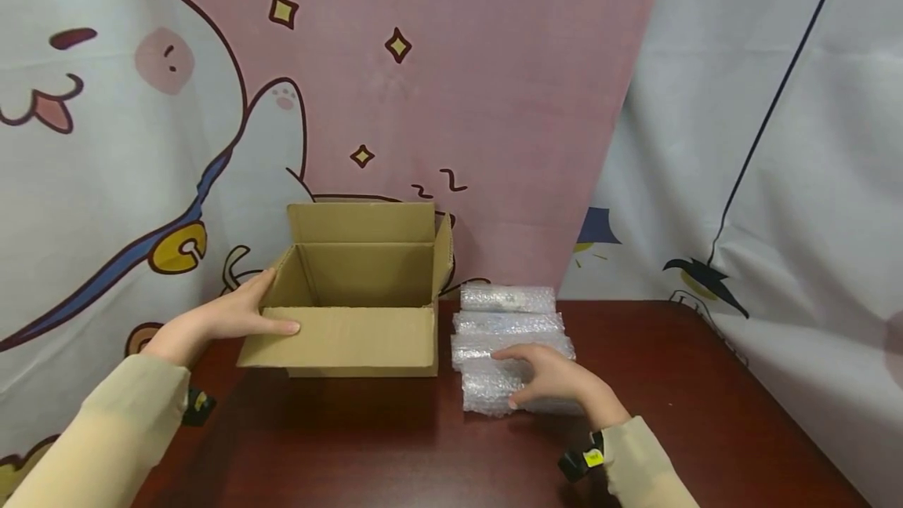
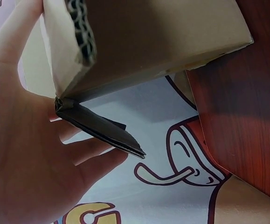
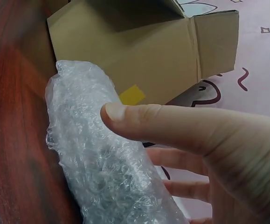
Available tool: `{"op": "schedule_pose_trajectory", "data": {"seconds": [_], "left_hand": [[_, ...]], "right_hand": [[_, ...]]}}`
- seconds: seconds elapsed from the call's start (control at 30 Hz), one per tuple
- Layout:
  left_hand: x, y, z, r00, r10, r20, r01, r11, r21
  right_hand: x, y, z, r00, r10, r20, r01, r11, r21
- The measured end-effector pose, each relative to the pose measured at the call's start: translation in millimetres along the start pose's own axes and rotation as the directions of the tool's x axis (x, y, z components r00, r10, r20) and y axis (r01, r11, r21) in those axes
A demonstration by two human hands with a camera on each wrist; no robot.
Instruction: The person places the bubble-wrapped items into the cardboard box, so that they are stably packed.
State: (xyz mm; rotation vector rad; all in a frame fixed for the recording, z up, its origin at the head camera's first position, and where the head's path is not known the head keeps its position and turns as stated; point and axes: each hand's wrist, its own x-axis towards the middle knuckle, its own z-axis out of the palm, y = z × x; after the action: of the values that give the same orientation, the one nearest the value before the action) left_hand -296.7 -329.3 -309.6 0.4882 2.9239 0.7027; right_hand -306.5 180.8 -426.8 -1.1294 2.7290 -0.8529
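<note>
An open cardboard box (image 1: 363, 347) stands on the table, its flaps spread. My left hand (image 1: 236, 312) holds the box at its left front corner. The thumb lies over the front flap, and the fingers are behind the left side flap (image 2: 100, 126). Right of the box lie several bubble-wrapped rolls (image 1: 508, 324), lined up front to back. Over the nearest bubble-wrapped roll (image 3: 95, 135) my right hand (image 1: 553, 375) is spread, thumb on the near side and fingers on the far side. Whether it touches the wrap is unclear. The wrapped contents cannot be made out.
The dark red-brown wooden table (image 1: 353, 445) carries the box and rolls. A printed cloth (image 1: 480, 85) with cartoon figures hangs behind the table and at both sides. A yellow sticker (image 3: 132, 95) marks the box's right side.
</note>
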Motion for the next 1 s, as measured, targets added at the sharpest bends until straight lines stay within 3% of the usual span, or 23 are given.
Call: {"op": "schedule_pose_trajectory", "data": {"seconds": [0.57, 0.87, 1.0], "left_hand": [[-1.3, -0.2, 0.8, 1.000, 0.004, -0.010, -0.004, 1.000, -0.018], [0.4, 2.3, 0.7, 1.000, -0.004, -0.007, 0.004, 1.000, -0.013], [0.1, 2.2, 0.3, 1.000, -0.005, -0.003, 0.005, 1.000, -0.007]], "right_hand": [[-2.2, 5.1, 4.7, 0.999, -0.031, 0.014, 0.032, 0.995, -0.090], [-5.0, 5.5, 6.1, 1.000, 0.017, 0.009, -0.015, 0.990, -0.140], [-3.7, 6.1, 5.6, 1.000, -0.015, 0.002, 0.015, 0.988, -0.153]]}}
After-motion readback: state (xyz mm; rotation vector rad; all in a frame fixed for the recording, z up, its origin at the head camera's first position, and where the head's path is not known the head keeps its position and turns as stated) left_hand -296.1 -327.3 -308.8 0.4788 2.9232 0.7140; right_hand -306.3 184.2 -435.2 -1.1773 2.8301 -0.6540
